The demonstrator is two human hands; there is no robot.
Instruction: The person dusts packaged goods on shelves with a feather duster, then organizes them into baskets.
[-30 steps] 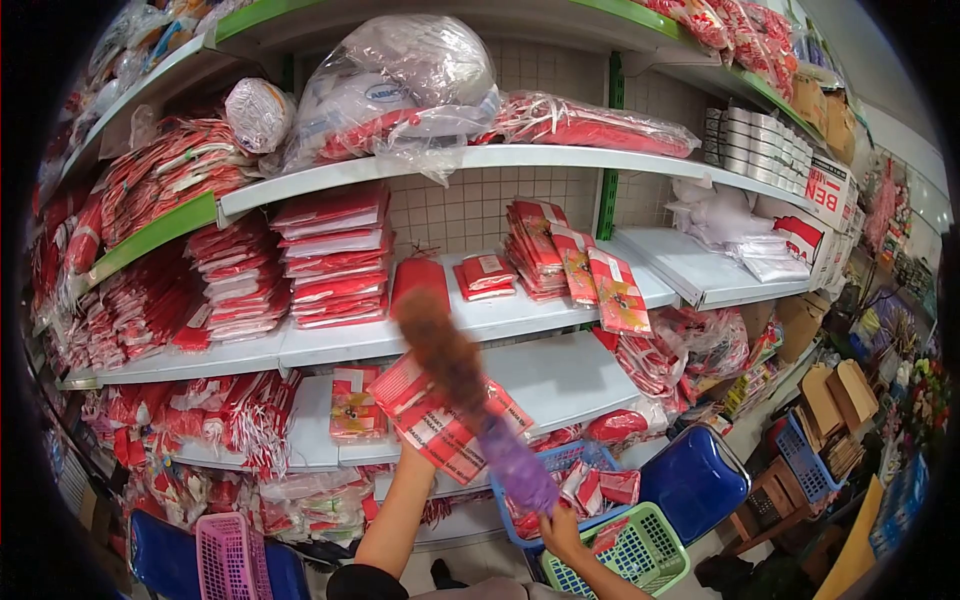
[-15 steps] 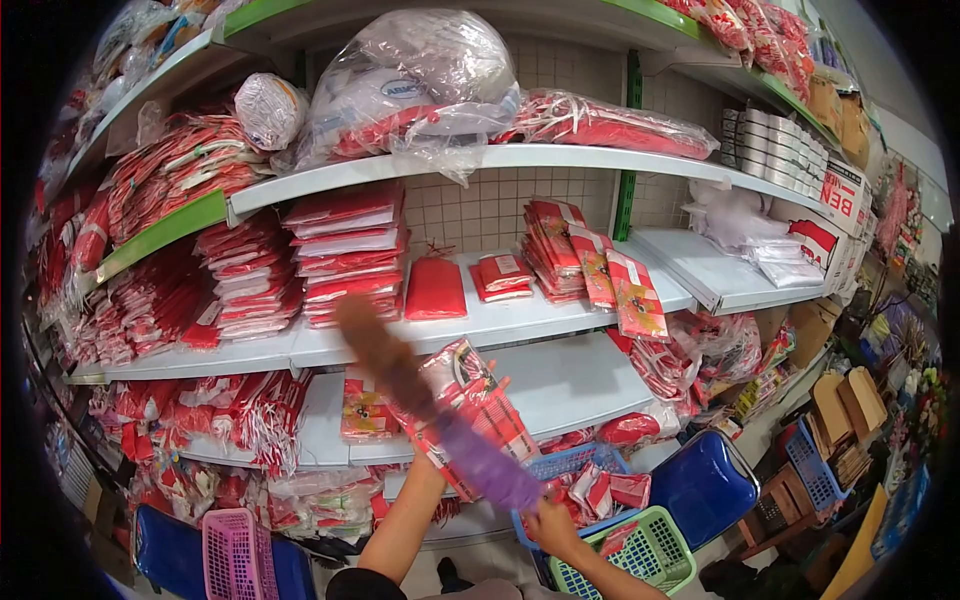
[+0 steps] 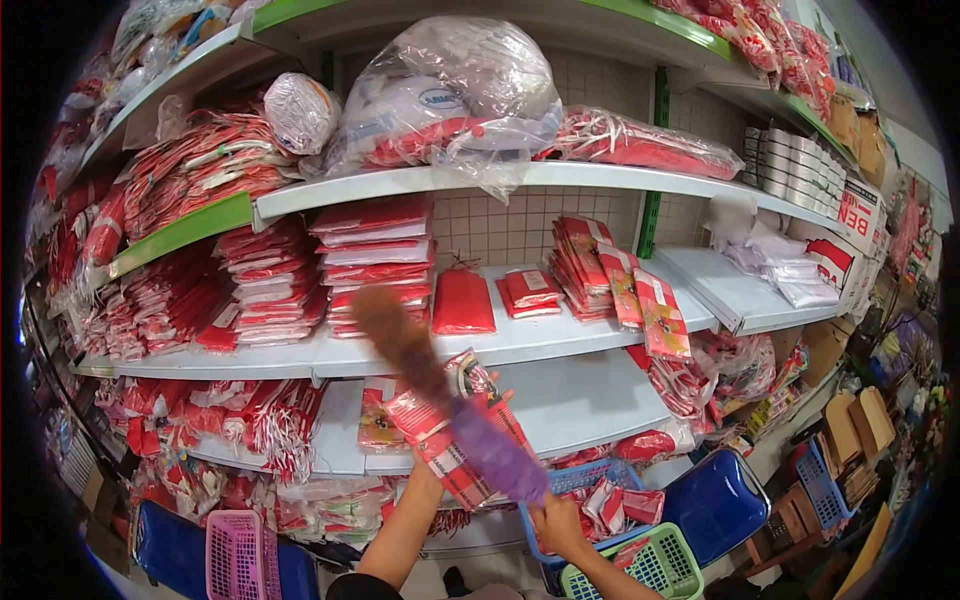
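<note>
My right hand is wrapped round the purple end of a feather duster. Its brown tip is blurred and points up and left, in front of the shelf edge. My left hand holds a flat red and white plastic packet from behind, with fingertips showing at its right edge. The duster crosses in front of the packet; whether they touch I cannot tell. Just left of them a similar packet lies on the lower shelf.
Stacked red and white packs fill the middle shelf. A large clear bag sits above. Below are a blue basket, a green basket, a pink basket and a blue chair. Cartons stand at right.
The shelves and baskets have shifted slightly right and down in the view. The duster's brown end has moved a little right, and the packet's tilt has changed slightly. Both hands keep their holds.
</note>
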